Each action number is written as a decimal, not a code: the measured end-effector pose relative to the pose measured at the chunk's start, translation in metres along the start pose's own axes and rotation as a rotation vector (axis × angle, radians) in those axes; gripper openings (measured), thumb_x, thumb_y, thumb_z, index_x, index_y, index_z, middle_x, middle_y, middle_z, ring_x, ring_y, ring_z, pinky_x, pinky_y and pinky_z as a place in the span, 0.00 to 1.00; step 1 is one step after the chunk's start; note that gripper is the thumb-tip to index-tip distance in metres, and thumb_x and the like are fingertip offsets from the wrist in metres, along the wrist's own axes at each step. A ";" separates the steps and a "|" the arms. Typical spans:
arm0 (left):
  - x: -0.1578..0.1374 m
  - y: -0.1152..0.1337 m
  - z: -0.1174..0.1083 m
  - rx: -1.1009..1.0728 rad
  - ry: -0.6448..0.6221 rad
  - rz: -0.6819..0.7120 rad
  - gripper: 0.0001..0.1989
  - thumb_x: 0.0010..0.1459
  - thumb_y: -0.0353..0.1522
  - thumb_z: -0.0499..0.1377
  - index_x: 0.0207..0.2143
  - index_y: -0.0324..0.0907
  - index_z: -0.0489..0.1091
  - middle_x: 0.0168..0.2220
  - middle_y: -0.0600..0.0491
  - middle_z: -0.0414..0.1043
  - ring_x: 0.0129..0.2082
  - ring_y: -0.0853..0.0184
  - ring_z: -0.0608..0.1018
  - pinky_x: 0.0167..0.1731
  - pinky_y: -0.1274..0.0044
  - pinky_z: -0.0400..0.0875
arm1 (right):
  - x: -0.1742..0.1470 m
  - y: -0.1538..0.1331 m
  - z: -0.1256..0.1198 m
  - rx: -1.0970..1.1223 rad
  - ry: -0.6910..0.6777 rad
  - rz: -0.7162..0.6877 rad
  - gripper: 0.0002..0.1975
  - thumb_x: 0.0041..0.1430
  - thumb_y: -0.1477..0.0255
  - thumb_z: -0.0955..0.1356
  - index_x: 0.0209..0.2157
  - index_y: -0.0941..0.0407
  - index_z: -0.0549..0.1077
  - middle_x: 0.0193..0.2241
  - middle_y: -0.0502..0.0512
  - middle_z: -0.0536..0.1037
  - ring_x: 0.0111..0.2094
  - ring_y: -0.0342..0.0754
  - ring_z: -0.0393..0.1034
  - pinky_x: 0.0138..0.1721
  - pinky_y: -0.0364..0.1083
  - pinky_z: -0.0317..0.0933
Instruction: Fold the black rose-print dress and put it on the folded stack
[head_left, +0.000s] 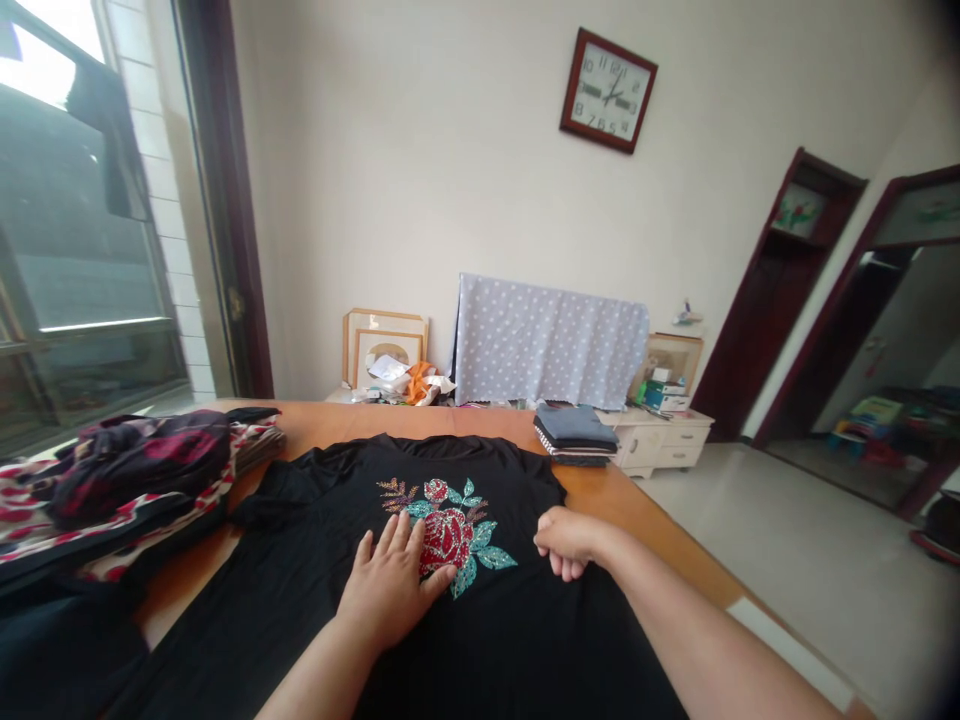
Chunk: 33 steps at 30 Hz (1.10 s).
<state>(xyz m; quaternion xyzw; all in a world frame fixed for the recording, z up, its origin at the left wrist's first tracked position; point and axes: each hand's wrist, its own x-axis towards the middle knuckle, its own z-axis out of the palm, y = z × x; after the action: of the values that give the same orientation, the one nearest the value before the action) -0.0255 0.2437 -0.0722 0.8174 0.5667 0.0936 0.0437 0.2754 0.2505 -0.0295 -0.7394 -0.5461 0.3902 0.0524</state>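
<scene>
A black shirt [315,560] with a red rose and teal leaves on its front lies spread over the wooden table [667,540], neckline toward the far side. My left hand [390,580] rests flat on it with fingers spread, at the lower left of the rose design [448,540]. At the shirt's right side, my right hand [568,543] has its fingers curled closed on the black fabric near the sleeve. The fingertips of that hand are partly hidden.
A loose heap of clothes [150,470] lies at the table's left. Folded clothes [576,432] are stacked at the far right edge. Behind the table stand a dotted grey cloth [547,340], picture frames [386,340] and a white cabinet [667,440]. A clock [609,90] hangs above.
</scene>
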 end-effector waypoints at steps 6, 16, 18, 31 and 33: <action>-0.002 0.002 -0.005 -0.014 -0.015 -0.013 0.48 0.59 0.63 0.38 0.69 0.41 0.54 0.71 0.42 0.43 0.71 0.51 0.45 0.66 0.52 0.39 | 0.043 -0.023 -0.028 -0.021 0.127 -0.068 0.05 0.51 0.76 0.68 0.23 0.59 0.70 0.16 0.54 0.75 0.13 0.44 0.67 0.14 0.39 0.59; -0.003 0.005 -0.014 -0.067 -0.062 -0.039 0.47 0.58 0.63 0.38 0.69 0.43 0.53 0.71 0.44 0.43 0.71 0.51 0.45 0.67 0.52 0.39 | 0.156 -0.094 -0.042 0.012 0.467 -0.302 0.05 0.53 0.72 0.67 0.29 0.58 0.75 0.18 0.51 0.75 0.19 0.42 0.68 0.21 0.39 0.55; -0.001 0.005 -0.015 -0.078 -0.080 -0.044 0.47 0.58 0.63 0.39 0.69 0.43 0.52 0.71 0.44 0.42 0.71 0.50 0.44 0.67 0.52 0.39 | 0.176 -0.104 -0.044 -0.029 0.507 -0.329 0.06 0.52 0.73 0.67 0.28 0.58 0.76 0.20 0.52 0.76 0.21 0.43 0.69 0.23 0.40 0.54; 0.004 -0.006 -0.002 -0.090 -0.097 -0.014 0.43 0.61 0.61 0.38 0.70 0.47 0.50 0.71 0.48 0.39 0.71 0.51 0.44 0.67 0.52 0.40 | 0.254 -0.148 -0.036 -0.222 0.539 -0.292 0.12 0.45 0.74 0.72 0.35 0.59 0.80 0.42 0.66 0.81 0.45 0.57 0.74 0.42 0.45 0.62; 0.005 -0.006 -0.002 -0.085 -0.110 -0.014 0.43 0.61 0.60 0.38 0.70 0.46 0.48 0.71 0.48 0.39 0.71 0.51 0.44 0.67 0.52 0.41 | 0.258 -0.150 -0.036 -0.203 0.538 -0.257 0.14 0.44 0.75 0.73 0.37 0.60 0.80 0.45 0.69 0.79 0.49 0.61 0.73 0.45 0.48 0.63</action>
<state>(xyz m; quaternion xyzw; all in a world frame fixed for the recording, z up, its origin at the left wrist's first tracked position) -0.0302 0.2501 -0.0711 0.8148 0.5646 0.0722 0.1103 0.2088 0.5421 -0.0632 -0.7424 -0.6379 0.1145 0.1699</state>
